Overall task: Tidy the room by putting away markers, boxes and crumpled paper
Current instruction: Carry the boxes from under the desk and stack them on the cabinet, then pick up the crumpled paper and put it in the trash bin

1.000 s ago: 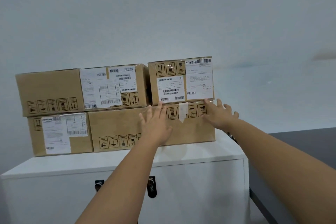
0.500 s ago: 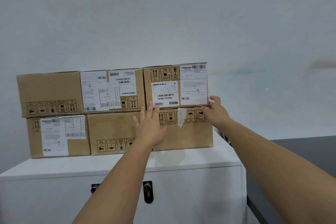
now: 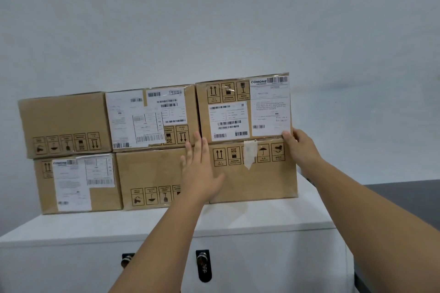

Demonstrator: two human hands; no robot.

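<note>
To square the top right box (image 3: 242, 107) with the stack, I would push it in evenly from its lower edge and right corner, without shifting the boxes beneath it. The right hand (image 3: 301, 147) curls round that box's lower right corner, while the left hand (image 3: 202, 169), fingers straight, lies flat just below its lower left corner.

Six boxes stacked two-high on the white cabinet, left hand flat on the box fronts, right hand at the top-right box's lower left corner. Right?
Not quite. The head view shows the right hand at the lower right corner of the top-right box. The rest stands: six boxes, two-high, white cabinet, left hand flat.
</note>
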